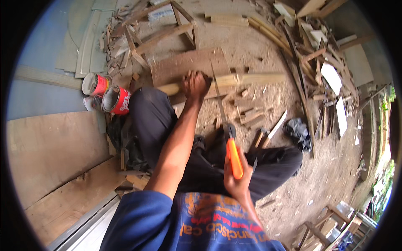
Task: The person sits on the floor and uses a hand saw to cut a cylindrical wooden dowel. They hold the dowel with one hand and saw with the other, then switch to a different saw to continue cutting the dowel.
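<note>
A long, pale wooden strip (257, 78) lies crosswise in front of me, over a flat brown board (171, 67) on the ground. My left hand (195, 85) is closed over the strip, left of its middle. In my right hand (238, 171), close to my body, is the orange handle of a handsaw (221, 104). The saw's narrow blade points away from me and crosses the strip just right of my left hand. Whether its teeth have cut into the wood I cannot tell.
Red paint cans (118, 100) stand by my left knee. A wooden frame (184, 27) is at the far left. Scrap wood (322, 62) is heaped at the far right. Small offcuts (251, 115), a white-bladed tool (277, 124) and a black plastic bag (297, 131) lie near my right knee.
</note>
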Demonstrator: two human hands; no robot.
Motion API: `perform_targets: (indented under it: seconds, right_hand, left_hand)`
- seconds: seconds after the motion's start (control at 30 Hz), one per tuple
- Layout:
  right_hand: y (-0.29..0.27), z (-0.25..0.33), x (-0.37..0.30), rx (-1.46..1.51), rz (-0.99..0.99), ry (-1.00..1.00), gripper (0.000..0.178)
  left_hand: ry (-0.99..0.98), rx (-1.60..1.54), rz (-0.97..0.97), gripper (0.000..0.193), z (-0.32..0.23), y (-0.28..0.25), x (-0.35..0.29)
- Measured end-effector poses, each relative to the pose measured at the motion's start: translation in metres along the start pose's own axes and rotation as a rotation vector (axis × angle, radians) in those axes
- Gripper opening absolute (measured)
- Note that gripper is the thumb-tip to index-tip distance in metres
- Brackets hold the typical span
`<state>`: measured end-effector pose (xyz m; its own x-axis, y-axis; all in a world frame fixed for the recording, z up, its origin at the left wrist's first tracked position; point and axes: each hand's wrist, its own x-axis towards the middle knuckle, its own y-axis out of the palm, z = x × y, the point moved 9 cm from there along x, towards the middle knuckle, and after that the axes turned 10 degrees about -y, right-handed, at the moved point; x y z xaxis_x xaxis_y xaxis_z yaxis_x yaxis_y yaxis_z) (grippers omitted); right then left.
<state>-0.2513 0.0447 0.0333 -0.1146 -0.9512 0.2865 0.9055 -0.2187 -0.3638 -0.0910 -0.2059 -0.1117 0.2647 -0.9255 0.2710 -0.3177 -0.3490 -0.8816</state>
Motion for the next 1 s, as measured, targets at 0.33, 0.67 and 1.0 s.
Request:
perform_targets:
  seconds: [0.33,0.67,1.0]
  right_hand:
    - [0.019,-0.018,0.023,-0.006,-0.010,-0.044,0.042]
    - [0.034,-0.046,0.085,-0.010,-0.004,0.023,0.037]
    - [0.032,-0.061,0.084,0.068,0.029,0.115,0.041]
  left_hand:
    - [-0.009,0.032,0.037,0.027,-0.006,0.002,0.007]
    - [0.056,0.038,0.055,0.029,-0.023,-0.005,-0.001]
    - [0.074,0.008,-0.029,0.028,-0.016,0.007,0.003]
